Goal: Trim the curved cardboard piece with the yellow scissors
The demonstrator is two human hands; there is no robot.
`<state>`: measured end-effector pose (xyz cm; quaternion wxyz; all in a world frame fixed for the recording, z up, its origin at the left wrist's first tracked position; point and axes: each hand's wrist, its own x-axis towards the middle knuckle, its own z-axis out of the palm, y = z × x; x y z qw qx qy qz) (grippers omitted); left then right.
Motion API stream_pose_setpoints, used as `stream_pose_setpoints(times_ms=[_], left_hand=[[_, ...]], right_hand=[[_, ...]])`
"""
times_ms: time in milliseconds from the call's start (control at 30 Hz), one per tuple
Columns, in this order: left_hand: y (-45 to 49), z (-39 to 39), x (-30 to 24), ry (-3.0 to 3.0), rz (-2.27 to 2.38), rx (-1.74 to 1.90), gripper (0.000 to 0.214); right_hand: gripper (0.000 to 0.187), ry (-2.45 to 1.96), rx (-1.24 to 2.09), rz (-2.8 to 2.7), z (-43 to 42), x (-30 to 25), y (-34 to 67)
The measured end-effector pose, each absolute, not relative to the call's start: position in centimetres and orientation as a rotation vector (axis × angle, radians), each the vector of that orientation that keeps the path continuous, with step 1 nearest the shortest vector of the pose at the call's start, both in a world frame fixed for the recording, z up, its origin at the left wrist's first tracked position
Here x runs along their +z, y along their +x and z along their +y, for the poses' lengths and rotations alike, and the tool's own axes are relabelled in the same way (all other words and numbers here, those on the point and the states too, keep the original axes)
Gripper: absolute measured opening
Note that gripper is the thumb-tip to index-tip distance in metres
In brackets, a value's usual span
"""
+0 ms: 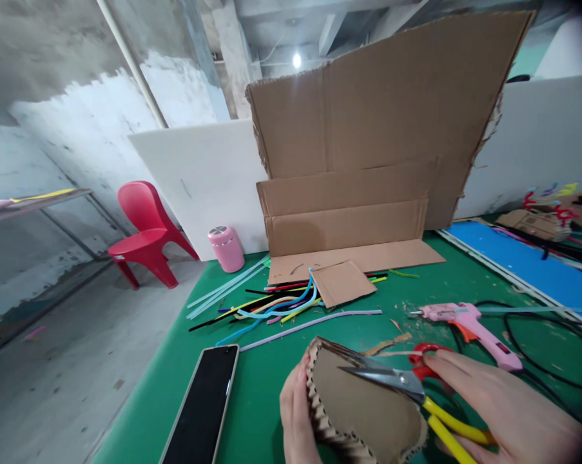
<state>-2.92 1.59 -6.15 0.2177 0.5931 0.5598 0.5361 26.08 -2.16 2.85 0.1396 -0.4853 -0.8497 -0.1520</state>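
Observation:
My left hand (296, 412) grips the left edge of a rounded piece of corrugated cardboard (363, 412) held just above the green table (261, 386). My right hand (508, 406) holds scissors (407, 381) with a red and a yellow handle. Their blades lie across the cardboard piece, pointing left. A thin cardboard offcut (387, 345) lies on the table just beyond the piece.
A black phone (203, 406) lies at my left. Several coloured pipe cleaners (276, 306), a small cardboard square (343, 282) and a pink glue gun (469, 322) with black cable lie ahead. Large cardboard (382, 129) stands behind. A pink cup (227, 248), red chair (145, 235) and blue sheet (527, 264) are around.

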Motion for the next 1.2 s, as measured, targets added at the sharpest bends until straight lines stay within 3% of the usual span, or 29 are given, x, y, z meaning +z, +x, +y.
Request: stream_pose_setpoints(times_ms=[300,1200], left_hand=[[-4.0,3.1,-7.9,1.536,1.56,1.492,0.041],[-5.0,3.3,-8.2,1.524,1.533,1.432,0.035]], right_hand=[[0.041,-1.352,-0.407,-2.494,-1.2,4.6,24.6],[0.033,-1.303,-0.368,-2.532,-1.3,4.0,25.0]])
